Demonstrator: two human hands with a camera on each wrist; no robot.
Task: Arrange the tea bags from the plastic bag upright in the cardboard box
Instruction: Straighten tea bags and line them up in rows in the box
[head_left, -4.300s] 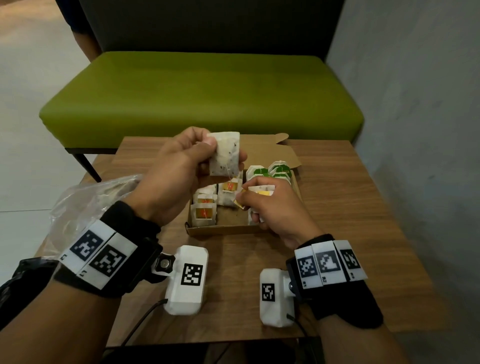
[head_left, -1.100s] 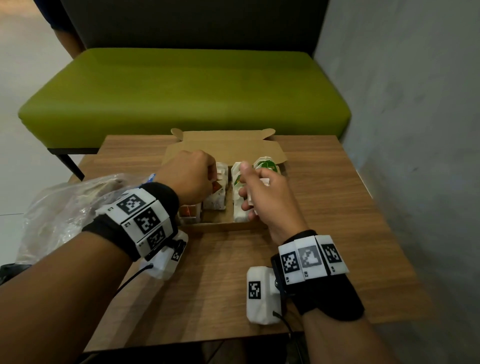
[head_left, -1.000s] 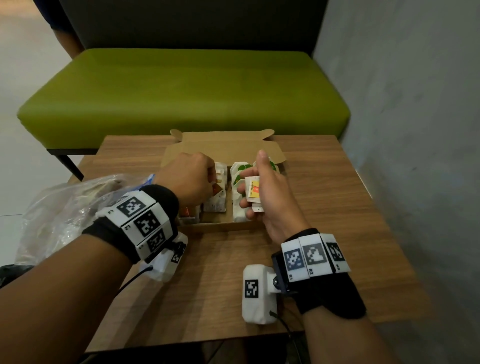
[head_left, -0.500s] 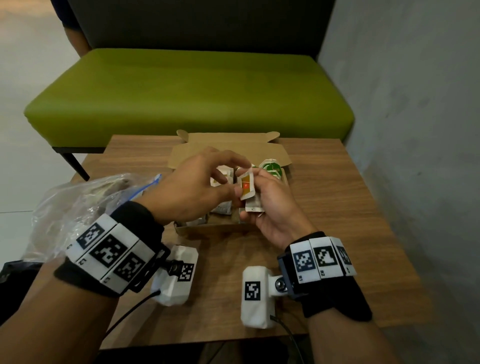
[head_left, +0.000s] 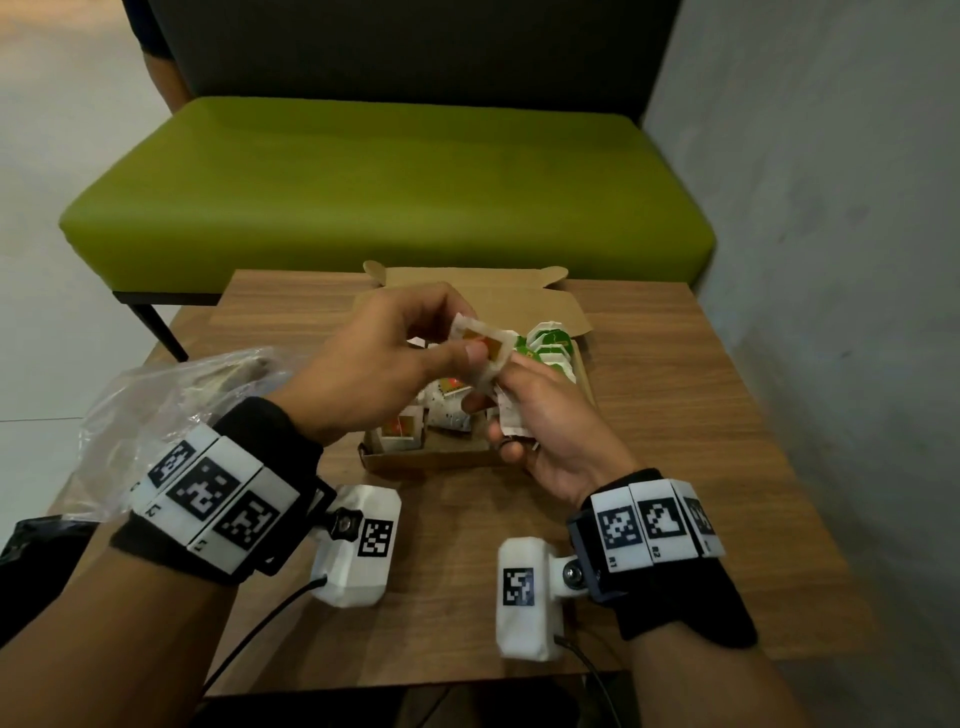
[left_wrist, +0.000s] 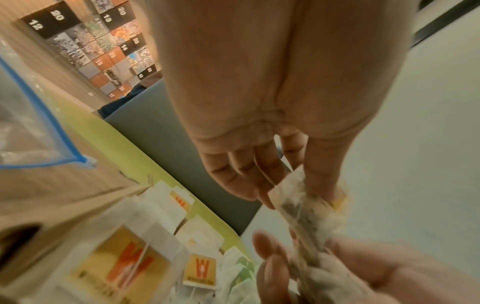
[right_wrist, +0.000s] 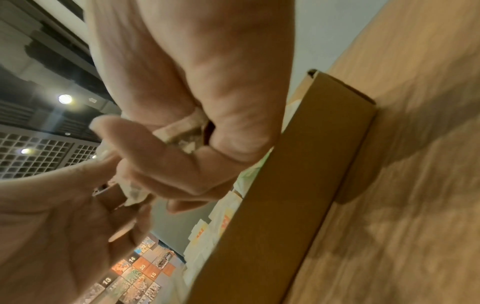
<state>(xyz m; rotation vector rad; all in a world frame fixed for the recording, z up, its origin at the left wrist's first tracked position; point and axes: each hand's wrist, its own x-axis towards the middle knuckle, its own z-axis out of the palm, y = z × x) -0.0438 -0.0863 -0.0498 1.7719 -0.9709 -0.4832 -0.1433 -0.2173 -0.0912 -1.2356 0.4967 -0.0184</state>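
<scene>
Above the open cardboard box (head_left: 431, 460), my left hand (head_left: 467, 338) pinches the upper end of a tea bag (head_left: 485, 351) with an orange tag. Its lower end lies against my right hand (head_left: 498, 410), whose fingers curl round more white tea bags (head_left: 511, 423). In the left wrist view, the left hand (left_wrist: 293, 191) pinches the speckled tea bag (left_wrist: 303, 207) over the right hand (left_wrist: 350, 273). The right wrist view shows a tea bag (right_wrist: 182, 135) tucked in the right hand beside the box wall (right_wrist: 272, 205). Orange-tagged bags (head_left: 402, 428) and green-tagged bags (head_left: 550, 345) stand in the box.
The clear plastic bag (head_left: 171, 395) with a blue zip edge (left_wrist: 52, 123) lies at the table's left side. The wooden table (head_left: 675, 415) stands against a green bench (head_left: 389, 182), with a grey wall (head_left: 831, 260) on the right. The box lid (head_left: 483, 296) lies open at the back.
The left hand has come up out of the box and taken hold of the orange-tagged tea bag at the right hand. Both hands have risen a little above the box.
</scene>
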